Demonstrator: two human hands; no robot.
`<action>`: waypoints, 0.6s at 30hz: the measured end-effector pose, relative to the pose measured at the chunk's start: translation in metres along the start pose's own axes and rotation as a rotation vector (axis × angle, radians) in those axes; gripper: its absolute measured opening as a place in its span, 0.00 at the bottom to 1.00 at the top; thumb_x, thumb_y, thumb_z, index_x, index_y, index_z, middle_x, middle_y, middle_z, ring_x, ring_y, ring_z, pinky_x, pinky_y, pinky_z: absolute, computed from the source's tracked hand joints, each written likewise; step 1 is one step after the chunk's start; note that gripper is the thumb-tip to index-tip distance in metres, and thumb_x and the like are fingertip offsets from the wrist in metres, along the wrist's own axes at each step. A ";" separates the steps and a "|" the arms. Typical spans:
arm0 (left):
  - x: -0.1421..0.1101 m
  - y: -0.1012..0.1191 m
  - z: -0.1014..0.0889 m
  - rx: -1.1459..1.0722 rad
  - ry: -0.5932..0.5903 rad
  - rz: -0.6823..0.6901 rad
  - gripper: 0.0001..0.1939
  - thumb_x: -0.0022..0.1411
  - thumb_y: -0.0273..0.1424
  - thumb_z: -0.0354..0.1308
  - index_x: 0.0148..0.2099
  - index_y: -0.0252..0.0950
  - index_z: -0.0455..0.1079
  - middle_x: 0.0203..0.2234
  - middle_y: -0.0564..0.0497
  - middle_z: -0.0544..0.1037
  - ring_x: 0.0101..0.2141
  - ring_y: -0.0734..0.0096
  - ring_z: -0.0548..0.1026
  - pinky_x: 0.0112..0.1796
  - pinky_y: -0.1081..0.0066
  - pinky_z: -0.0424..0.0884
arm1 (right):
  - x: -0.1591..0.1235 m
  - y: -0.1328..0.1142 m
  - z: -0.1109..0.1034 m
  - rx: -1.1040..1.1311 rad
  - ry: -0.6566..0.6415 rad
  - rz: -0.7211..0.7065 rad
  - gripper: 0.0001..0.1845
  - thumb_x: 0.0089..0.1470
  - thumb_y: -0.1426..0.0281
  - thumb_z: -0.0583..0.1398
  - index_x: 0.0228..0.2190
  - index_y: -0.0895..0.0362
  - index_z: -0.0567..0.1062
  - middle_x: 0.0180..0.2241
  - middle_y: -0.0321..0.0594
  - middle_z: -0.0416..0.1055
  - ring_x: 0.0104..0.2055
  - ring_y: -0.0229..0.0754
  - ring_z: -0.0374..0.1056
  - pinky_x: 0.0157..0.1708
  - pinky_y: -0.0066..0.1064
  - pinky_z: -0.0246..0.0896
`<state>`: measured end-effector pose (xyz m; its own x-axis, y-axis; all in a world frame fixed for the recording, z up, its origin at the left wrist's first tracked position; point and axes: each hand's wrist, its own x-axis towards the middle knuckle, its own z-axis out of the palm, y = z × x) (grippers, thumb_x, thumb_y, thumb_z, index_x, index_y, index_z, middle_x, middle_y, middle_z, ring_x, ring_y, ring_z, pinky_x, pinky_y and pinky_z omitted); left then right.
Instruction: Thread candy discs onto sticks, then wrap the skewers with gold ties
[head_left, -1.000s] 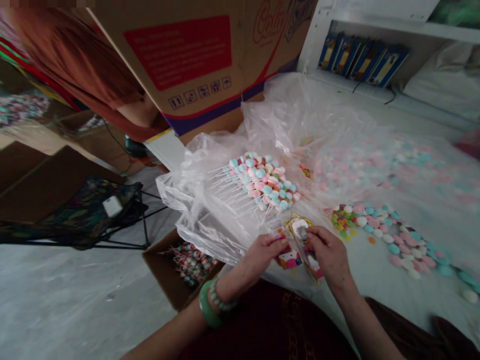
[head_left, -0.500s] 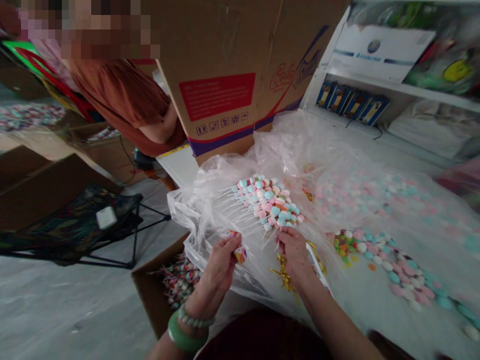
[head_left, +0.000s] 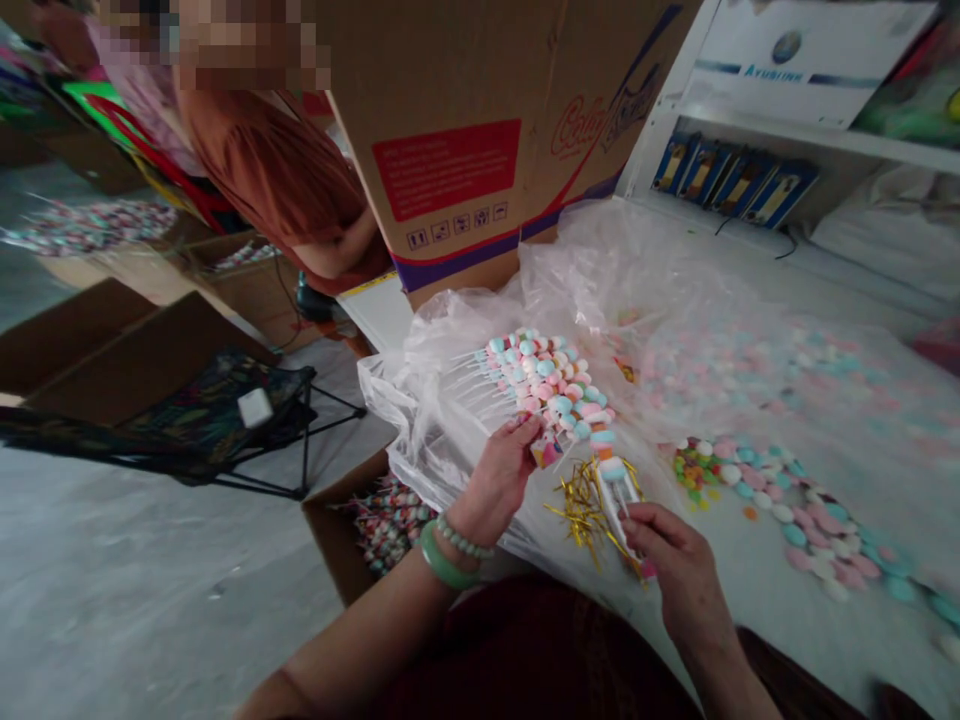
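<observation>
My left hand (head_left: 496,478) is closed on a small colourful printed wrapper (head_left: 547,452), beside a pile of candy skewers (head_left: 551,375) in pink, blue and white. My right hand (head_left: 671,555) pinches the white stick of a single candy skewer (head_left: 607,455), whose orange, blue and white pieces point away from me. Under and beside that skewer lie gold twist ties (head_left: 583,500) and a white printed piece, partly covered by my right fingers. The pile rests on clear plastic sheeting (head_left: 450,440), its sticks pointing left.
Loose round candies (head_left: 817,520) lie on the white table at right, more under plastic. A large cardboard box (head_left: 465,90) stands behind. Below the left edge is a box of wrapped skewers (head_left: 390,520). A folding chair (head_left: 225,410) and a person in a rust-coloured shirt (head_left: 277,170) are at left.
My right hand reached to the pile, took one skewer by its stick and drew it back toward me. My left hand went left with the wrapper, then returned toward the pile.
</observation>
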<state>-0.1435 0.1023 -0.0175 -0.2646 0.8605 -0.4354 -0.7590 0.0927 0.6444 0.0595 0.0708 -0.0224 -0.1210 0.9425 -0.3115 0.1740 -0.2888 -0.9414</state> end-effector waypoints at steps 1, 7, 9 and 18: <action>0.001 0.000 0.004 -0.054 0.020 -0.043 0.05 0.51 0.27 0.62 0.30 0.32 0.70 0.24 0.52 0.75 0.25 0.74 0.72 0.30 0.73 0.71 | -0.005 0.002 -0.005 -0.019 -0.001 -0.011 0.11 0.42 0.61 0.63 0.25 0.57 0.77 0.22 0.34 0.66 0.26 0.37 0.58 0.26 0.27 0.53; 0.005 0.000 0.024 -0.177 0.163 -0.132 0.02 0.59 0.25 0.55 0.35 0.33 0.69 0.26 0.51 0.76 0.24 0.74 0.74 0.26 0.74 0.72 | -0.023 0.008 -0.010 -0.193 -0.045 -0.136 0.11 0.46 0.60 0.61 0.22 0.55 0.75 0.24 0.35 0.68 0.28 0.40 0.62 0.29 0.28 0.56; 0.006 -0.003 0.027 -0.167 0.153 -0.132 0.03 0.61 0.26 0.54 0.36 0.32 0.69 0.25 0.51 0.76 0.23 0.75 0.74 0.24 0.76 0.71 | -0.025 0.008 -0.006 -0.232 -0.054 -0.186 0.11 0.48 0.61 0.59 0.22 0.55 0.74 0.24 0.35 0.69 0.29 0.41 0.63 0.31 0.28 0.57; 0.008 -0.002 0.031 -0.187 0.169 -0.155 0.06 0.62 0.28 0.54 0.40 0.32 0.69 0.27 0.50 0.77 0.24 0.73 0.75 0.26 0.73 0.74 | -0.020 0.021 -0.010 -0.363 -0.052 -0.313 0.11 0.53 0.63 0.56 0.25 0.54 0.74 0.26 0.35 0.71 0.30 0.40 0.66 0.31 0.27 0.58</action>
<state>-0.1256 0.1248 -0.0029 -0.2203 0.7460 -0.6285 -0.8906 0.1091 0.4416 0.0756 0.0481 -0.0347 -0.2693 0.9624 -0.0347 0.4504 0.0940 -0.8879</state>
